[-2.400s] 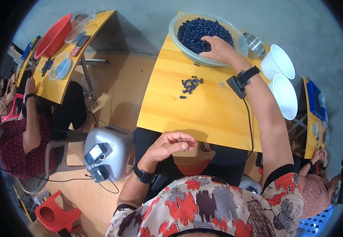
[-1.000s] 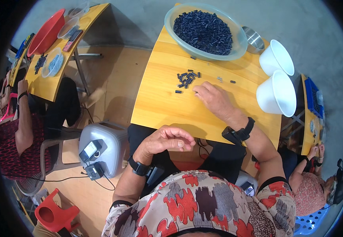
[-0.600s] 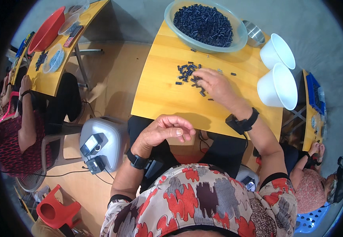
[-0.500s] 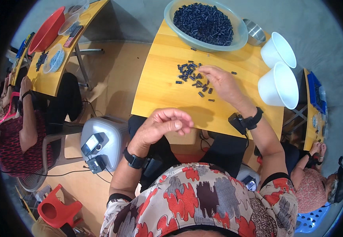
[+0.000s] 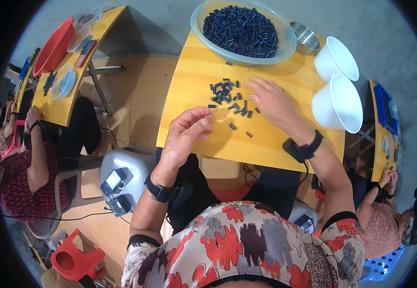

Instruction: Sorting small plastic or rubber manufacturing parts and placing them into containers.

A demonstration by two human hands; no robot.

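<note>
Small dark cylindrical pieces (image 5: 223,91) lie in a loose pile on the yellow table (image 5: 179,103), with several strays around it. My left hand (image 5: 187,132) hovers at the table's near edge, left of the strays. Its fingers are half curled, the thumb is a little apart from them, and no piece shows between them. One dark piece (image 5: 212,106) lies just past its fingertips. Over the right side of the pile is my right hand (image 5: 272,100), palm down with fingers loosely stretched. Its fingertips are close to a few pieces; the palm side is hidden.
A wide translucent basin (image 5: 287,50) heaped with dark pieces stands at the back, beside a steel bowl (image 5: 305,38). Two white tubs (image 5: 335,103) stand at the right. People work at side tables; a grey stool (image 5: 131,165) with devices and cables is at my left.
My left hand has moved forward and left, from the near edge toward the pile. The right hand has shifted slightly nearer me and right. Some pieces in the pile lie differently.
</note>
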